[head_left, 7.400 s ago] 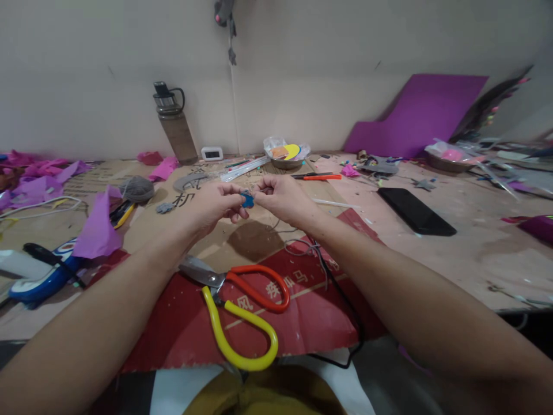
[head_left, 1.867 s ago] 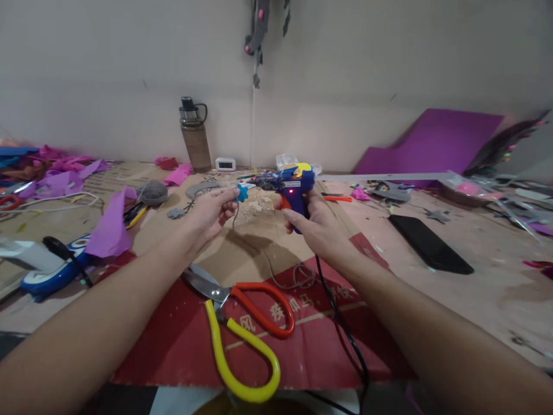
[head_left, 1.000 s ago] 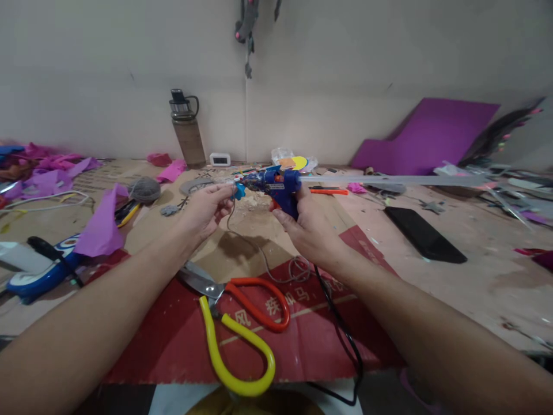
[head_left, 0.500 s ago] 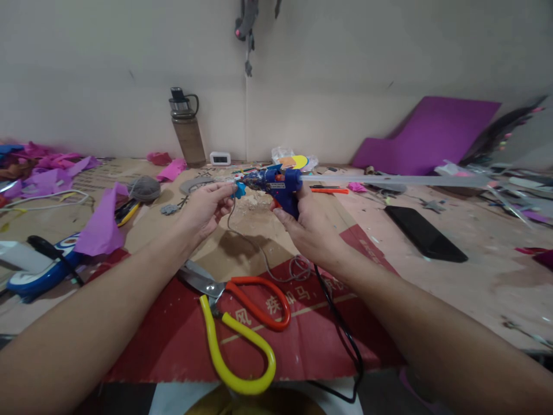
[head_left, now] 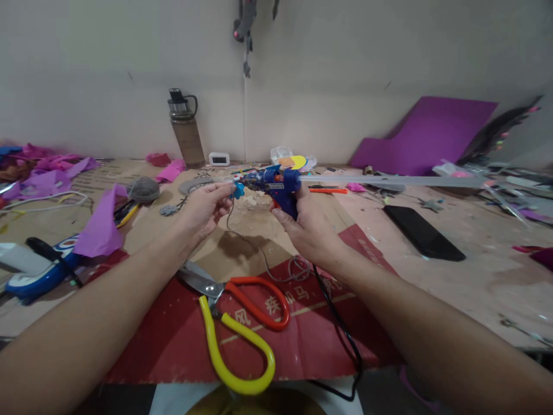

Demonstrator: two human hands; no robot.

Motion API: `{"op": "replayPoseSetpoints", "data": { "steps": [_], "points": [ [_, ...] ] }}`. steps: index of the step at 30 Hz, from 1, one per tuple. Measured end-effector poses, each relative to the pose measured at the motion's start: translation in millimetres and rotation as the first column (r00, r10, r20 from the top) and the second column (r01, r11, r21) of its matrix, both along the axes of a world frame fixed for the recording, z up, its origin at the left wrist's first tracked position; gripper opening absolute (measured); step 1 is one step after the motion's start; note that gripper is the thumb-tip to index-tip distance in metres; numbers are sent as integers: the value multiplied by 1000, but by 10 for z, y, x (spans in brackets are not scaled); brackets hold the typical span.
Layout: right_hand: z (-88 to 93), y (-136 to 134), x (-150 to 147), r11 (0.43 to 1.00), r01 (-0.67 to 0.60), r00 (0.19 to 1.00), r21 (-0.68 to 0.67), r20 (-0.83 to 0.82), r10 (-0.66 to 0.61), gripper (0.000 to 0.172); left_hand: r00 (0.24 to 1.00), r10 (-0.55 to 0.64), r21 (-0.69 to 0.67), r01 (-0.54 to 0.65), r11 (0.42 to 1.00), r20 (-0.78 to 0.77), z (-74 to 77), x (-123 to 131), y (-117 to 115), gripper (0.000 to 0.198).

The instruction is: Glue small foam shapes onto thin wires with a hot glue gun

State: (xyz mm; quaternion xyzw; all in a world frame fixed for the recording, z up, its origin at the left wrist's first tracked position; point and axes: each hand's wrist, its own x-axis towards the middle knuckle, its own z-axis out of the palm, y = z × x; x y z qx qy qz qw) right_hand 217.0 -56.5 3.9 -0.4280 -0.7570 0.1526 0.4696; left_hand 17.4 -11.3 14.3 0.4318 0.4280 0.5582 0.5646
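Note:
Pinched between the fingertips of my left hand [head_left: 210, 208] is a small blue felt-like piece [head_left: 239, 190], its exact shape too small to make out. A thin grey cord [head_left: 246, 239] hangs from that spot down to the cardboard and ends in a loose coil. My right hand [head_left: 309, 222] is wrapped round the grip of a blue hot glue gun [head_left: 279, 184], thumb at its side. The gun's stained nozzle points left and is at or very near the blue piece; I cannot tell whether they touch. A long translucent glue stick [head_left: 389, 181] sticks out of its back.
Scissors [head_left: 211, 288] with red and yellow handles lie open on the red cardboard [head_left: 173, 346]. A black phone [head_left: 423, 232] is at right, a bottle [head_left: 186, 135] at the back. Grey yarn [head_left: 144, 189] and purple scraps [head_left: 101, 225] lie left. The gun's black cable [head_left: 341, 323] hangs over the edge.
Almost nothing differs. Both hands, the blue piece and the glue gun hold the same pose; the whole view has shifted very slightly.

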Motion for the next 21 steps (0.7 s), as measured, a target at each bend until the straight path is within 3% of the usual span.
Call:
{"op": "replayPoseSetpoints", "data": {
  "steps": [21],
  "points": [
    [-1, -4, -10, 1000, 29, 1000, -2, -3, -29, 44, 999, 18, 17, -18, 1000, -28, -5, -26, 22, 17]
  ]
}}
